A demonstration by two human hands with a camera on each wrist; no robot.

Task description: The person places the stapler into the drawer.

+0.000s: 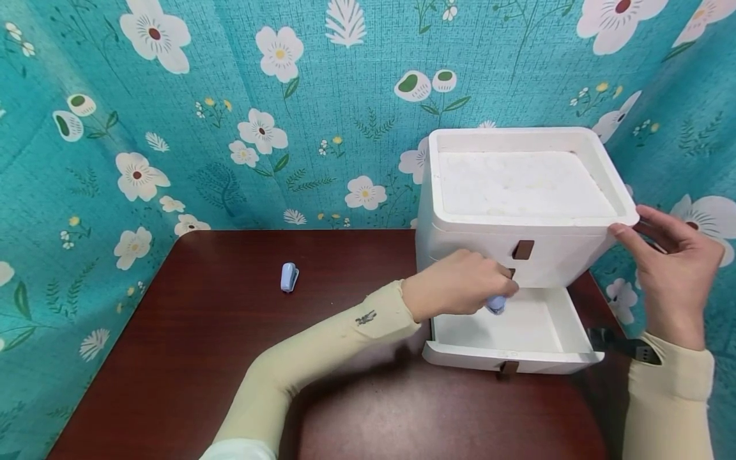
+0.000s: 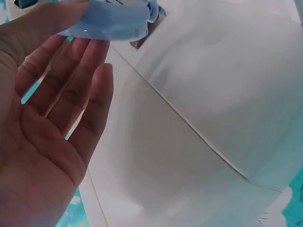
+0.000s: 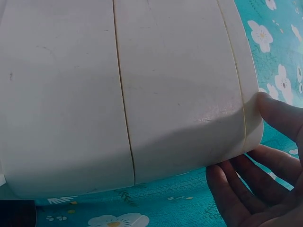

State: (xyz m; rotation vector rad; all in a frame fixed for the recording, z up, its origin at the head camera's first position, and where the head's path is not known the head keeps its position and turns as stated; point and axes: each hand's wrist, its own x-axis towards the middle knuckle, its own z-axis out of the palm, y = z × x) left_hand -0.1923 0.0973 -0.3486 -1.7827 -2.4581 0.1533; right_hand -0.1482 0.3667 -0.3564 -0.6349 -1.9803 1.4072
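Observation:
A small light-blue plastic object (image 2: pixel 109 21) is pinched between the thumb and fingers of my left hand (image 1: pixel 460 284). The hand is above the pulled-out bottom drawer (image 1: pixel 517 358) of a white drawer cabinet (image 1: pixel 523 227); only the object's end shows below the fist in the head view, and its exact kind I cannot tell. My right hand (image 1: pixel 673 262) grips the cabinet's top right corner, thumb on the front and fingers round the side, as the right wrist view (image 3: pixel 265 184) also shows. The visible part of the drawer's floor is bare white.
A small light-blue stapler (image 1: pixel 289 277) lies on the dark red-brown table (image 1: pixel 218 332), left of the cabinet. Brown tabs mark the drawer fronts, one on the upper drawer (image 1: pixel 523 249). A teal floral curtain (image 1: pixel 322 128) hangs behind the table and along its sides.

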